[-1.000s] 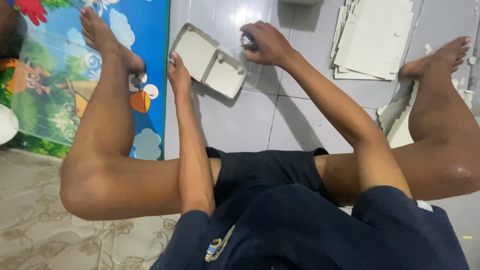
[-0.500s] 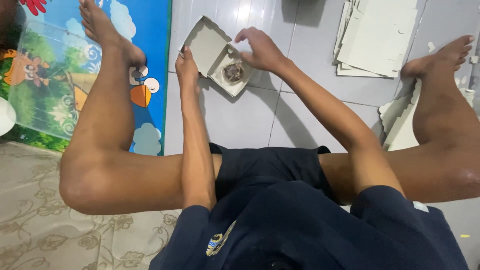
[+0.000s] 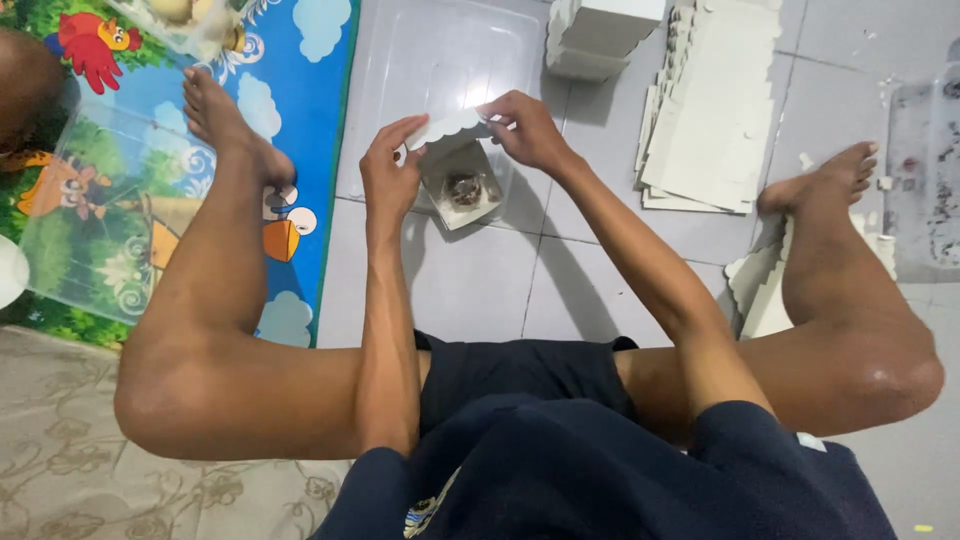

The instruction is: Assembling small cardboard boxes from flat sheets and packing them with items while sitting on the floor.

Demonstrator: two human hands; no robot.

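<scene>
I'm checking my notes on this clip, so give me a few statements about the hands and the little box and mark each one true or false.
1. Both hands, left hand and right hand, hold the scalloped lid of the small white box. True.
2. The box is empty. False: a round brown item sits inside.
3. Flat white cardboard sheets lie beyond the right hand. True.
4. The box rests on the colourful mat. False: it is over the tiled floor.

Cartoon mat [image 3: 300,60], flat carton stack [image 3: 715,110]
</scene>
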